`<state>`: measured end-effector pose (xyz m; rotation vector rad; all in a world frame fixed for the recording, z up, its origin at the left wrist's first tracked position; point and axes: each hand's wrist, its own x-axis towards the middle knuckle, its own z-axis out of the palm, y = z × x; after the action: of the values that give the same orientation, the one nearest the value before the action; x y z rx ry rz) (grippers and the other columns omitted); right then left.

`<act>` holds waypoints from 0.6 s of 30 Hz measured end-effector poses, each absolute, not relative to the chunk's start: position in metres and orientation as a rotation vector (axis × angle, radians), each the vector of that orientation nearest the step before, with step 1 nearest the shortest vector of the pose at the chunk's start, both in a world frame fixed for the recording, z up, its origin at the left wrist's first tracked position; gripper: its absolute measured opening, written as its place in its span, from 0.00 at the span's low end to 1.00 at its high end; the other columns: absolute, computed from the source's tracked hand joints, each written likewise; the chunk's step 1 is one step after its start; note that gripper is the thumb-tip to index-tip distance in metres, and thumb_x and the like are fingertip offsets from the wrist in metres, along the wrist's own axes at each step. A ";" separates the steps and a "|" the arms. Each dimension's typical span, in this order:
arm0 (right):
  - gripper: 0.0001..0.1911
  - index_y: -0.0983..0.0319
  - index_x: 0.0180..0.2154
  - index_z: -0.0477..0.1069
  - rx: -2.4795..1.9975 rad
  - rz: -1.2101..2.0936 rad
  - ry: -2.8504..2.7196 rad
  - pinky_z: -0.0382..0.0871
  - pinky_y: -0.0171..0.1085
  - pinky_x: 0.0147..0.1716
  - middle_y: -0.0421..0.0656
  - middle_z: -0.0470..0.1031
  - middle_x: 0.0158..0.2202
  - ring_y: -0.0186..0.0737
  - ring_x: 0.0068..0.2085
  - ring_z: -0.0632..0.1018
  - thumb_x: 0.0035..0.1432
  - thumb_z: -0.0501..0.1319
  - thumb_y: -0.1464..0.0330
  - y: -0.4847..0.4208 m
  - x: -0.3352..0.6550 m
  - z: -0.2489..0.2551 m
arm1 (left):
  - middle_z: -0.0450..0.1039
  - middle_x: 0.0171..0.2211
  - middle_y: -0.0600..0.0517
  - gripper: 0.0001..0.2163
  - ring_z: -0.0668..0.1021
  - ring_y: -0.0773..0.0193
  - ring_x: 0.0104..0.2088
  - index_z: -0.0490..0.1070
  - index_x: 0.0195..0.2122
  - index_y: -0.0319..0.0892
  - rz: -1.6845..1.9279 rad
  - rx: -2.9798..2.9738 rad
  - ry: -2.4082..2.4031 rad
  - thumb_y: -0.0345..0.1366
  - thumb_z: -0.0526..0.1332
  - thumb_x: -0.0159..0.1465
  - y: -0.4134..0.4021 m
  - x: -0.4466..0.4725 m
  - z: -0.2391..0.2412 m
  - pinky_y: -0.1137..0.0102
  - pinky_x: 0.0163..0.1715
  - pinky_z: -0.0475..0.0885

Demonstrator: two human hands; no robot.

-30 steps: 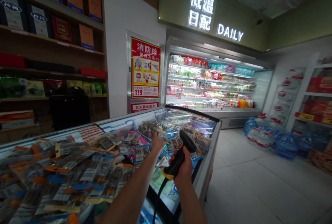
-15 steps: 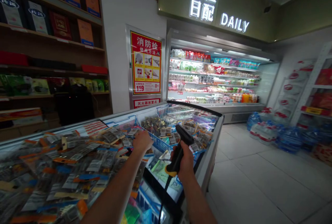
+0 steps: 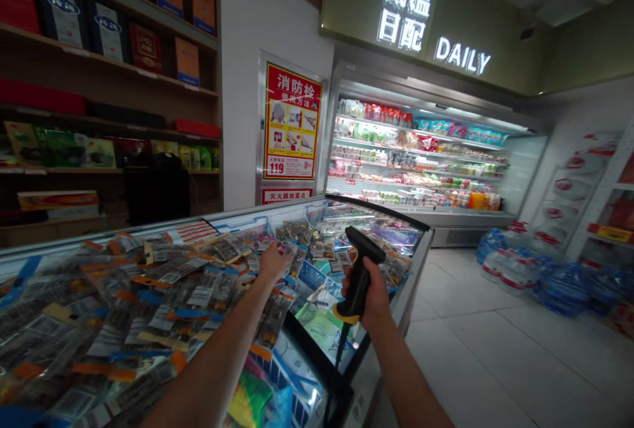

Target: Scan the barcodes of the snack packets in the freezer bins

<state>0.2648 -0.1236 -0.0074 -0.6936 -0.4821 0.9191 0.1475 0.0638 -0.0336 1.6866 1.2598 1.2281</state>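
Note:
My right hand (image 3: 377, 292) is wrapped round the grip of a black and yellow barcode scanner (image 3: 357, 276), held upright above the freezer's edge. A dark cable runs down from its base. Farther left, my left hand (image 3: 273, 261) reaches over the chest freezer, its fingers closed on a clear plastic packet (image 3: 296, 257) that sticks out on their right side. Part of the packet is hidden by the hand. Around and below it lie many loose packets (image 3: 212, 286) with orange, blue and tan strips and white labels.
A blue basket (image 3: 313, 277) stands inside the chest freezer, whose metal rim (image 3: 421, 243) runs along the right. Behind are a lit refrigerated display (image 3: 416, 164) and a red fire-hydrant poster (image 3: 293, 123). Water bottles (image 3: 564, 283) stand on the tiled floor at right; shelves (image 3: 109, 71) rise at left.
The view has shifted left, so the surroundings appear farther right. My left hand now has a packet showing at its fingers. The scanner stays in my right hand and appears slightly higher.

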 end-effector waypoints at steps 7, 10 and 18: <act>0.14 0.65 0.31 0.68 -0.850 0.972 -0.653 0.60 0.30 0.13 0.40 0.70 0.18 0.31 0.16 0.67 0.45 0.58 0.60 -0.153 0.288 0.007 | 0.69 0.22 0.54 0.11 0.72 0.66 0.25 0.68 0.29 0.38 1.320 1.313 0.963 0.23 0.59 0.43 0.071 0.168 -0.043 0.71 0.29 0.65; 0.14 0.65 0.24 0.66 -0.843 0.999 -0.605 0.59 0.30 0.12 0.39 0.68 0.16 0.30 0.15 0.66 0.45 0.58 0.59 -0.143 0.275 -0.006 | 0.68 0.21 0.56 0.11 0.72 0.68 0.24 0.67 0.30 0.38 1.318 1.251 0.922 0.23 0.58 0.43 0.068 0.176 -0.050 0.71 0.29 0.65; 0.17 0.64 0.32 0.66 -0.684 1.179 -0.520 0.60 0.29 0.13 0.37 0.68 0.17 0.29 0.15 0.66 0.44 0.58 0.57 -0.128 0.245 -0.032 | 0.69 0.22 0.57 0.13 0.74 0.68 0.29 0.65 0.29 0.39 1.344 1.132 0.737 0.21 0.57 0.41 0.067 0.175 -0.054 0.73 0.34 0.66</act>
<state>0.2452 -0.1277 -0.0322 -0.6839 -0.5202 1.1785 0.1749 0.0669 -0.0535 1.1317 0.7371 1.3437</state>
